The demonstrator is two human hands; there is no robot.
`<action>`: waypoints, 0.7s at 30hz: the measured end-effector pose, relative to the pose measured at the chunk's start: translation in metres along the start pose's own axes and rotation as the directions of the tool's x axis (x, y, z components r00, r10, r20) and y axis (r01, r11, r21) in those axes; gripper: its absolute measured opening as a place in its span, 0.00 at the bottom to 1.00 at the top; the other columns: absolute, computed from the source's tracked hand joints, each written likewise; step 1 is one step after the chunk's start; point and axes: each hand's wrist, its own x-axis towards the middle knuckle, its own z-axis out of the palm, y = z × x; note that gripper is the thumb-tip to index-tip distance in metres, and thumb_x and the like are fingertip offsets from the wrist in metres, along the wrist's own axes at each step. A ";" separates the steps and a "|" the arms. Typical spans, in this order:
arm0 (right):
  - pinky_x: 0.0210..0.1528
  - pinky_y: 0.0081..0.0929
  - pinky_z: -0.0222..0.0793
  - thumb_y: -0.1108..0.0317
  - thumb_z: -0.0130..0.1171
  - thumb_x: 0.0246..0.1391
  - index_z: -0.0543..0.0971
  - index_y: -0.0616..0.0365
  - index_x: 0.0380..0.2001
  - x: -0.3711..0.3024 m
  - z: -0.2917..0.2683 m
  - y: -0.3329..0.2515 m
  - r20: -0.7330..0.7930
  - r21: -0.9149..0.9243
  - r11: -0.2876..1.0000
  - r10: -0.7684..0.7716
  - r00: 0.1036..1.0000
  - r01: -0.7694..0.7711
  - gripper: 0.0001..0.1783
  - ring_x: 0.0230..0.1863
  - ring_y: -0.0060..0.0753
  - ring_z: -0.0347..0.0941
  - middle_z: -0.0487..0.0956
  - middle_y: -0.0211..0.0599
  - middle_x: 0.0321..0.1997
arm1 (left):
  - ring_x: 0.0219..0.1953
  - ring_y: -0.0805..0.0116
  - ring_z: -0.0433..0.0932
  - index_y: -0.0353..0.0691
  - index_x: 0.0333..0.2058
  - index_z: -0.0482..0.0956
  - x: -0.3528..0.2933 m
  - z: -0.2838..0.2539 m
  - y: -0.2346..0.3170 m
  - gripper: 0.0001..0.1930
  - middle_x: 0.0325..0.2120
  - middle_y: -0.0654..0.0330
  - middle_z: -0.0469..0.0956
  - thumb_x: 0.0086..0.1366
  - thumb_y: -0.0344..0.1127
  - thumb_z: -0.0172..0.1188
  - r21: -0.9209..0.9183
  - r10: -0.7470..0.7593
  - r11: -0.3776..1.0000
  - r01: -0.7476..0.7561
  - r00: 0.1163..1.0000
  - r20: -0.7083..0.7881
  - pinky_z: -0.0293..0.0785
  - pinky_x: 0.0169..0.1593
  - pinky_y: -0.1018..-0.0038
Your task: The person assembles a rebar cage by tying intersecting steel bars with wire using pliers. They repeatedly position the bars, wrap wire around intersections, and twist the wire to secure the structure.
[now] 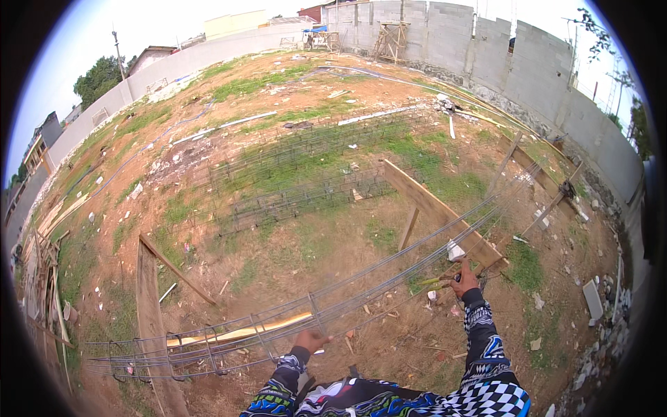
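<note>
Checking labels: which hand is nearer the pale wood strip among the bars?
Left. The left hand is near the right end of the wood strip; the right hand is farther right.

Bright, even daylight falls from the sky [160,28] far beyond both hands, which is washed out to near white, while shadows on the ground [271,267] ahead of the left hand [311,339] are faint and soft-edged. The white object [455,251] just beyond the right hand [467,279] is nearly bleached of detail, and the ground between the hands looks smeared and soft. Fisheye distortion bows the grey wall [535,69] well beyond the right hand, and black darkening rings the view, with a bluish fringe far out to the left hand's side.
</note>
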 end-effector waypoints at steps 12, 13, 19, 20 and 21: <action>0.26 0.30 0.76 0.58 0.55 0.61 0.77 0.59 0.43 -0.095 0.024 -0.132 0.553 0.832 -0.145 0.273 0.787 -0.535 0.16 0.22 0.34 0.77 0.80 0.37 0.27 | 0.22 0.63 0.79 0.35 0.20 0.81 0.003 -0.005 0.012 0.30 0.16 0.56 0.79 0.52 0.63 0.66 -0.001 0.046 0.999 -0.046 0.997 0.064 0.73 0.31 0.66; 0.27 0.29 0.76 0.56 0.55 0.61 0.78 0.60 0.39 -0.113 0.056 -0.145 0.699 0.705 -0.079 0.241 0.673 -0.705 0.16 0.22 0.34 0.77 0.79 0.35 0.24 | 0.22 0.63 0.79 0.35 0.20 0.82 0.007 -0.002 0.006 0.30 0.16 0.55 0.79 0.53 0.63 0.66 0.010 0.033 0.999 -0.033 0.997 0.064 0.73 0.31 0.65; 0.28 0.30 0.79 0.60 0.50 0.65 0.63 0.52 0.64 -0.148 0.105 -0.224 0.660 0.528 -0.602 -0.153 0.736 -0.599 0.26 0.34 0.33 0.81 0.81 0.39 0.42 | 0.22 0.64 0.79 0.35 0.26 0.84 0.002 -0.006 0.005 0.28 0.18 0.55 0.80 0.57 0.61 0.63 -0.144 0.103 0.986 -0.085 0.988 0.119 0.74 0.31 0.66; 0.28 0.28 0.79 0.60 0.51 0.65 0.61 0.50 0.65 -0.160 0.112 -0.228 0.670 0.594 -0.470 -0.160 0.725 -0.653 0.28 0.36 0.33 0.82 0.81 0.40 0.42 | 0.22 0.65 0.79 0.36 0.27 0.84 0.006 -0.004 -0.002 0.26 0.18 0.56 0.80 0.59 0.59 0.61 -0.127 0.118 0.987 -0.099 0.981 0.151 0.74 0.31 0.67; 0.27 0.26 0.79 0.59 0.52 0.65 0.59 0.49 0.67 -0.171 0.113 -0.228 0.674 0.652 -0.318 -0.171 0.718 -0.688 0.29 0.37 0.32 0.82 0.81 0.42 0.42 | 0.23 0.65 0.79 0.36 0.26 0.84 0.005 -0.005 0.002 0.25 0.18 0.56 0.81 0.61 0.57 0.59 -0.169 0.146 0.979 -0.116 0.973 0.178 0.73 0.32 0.67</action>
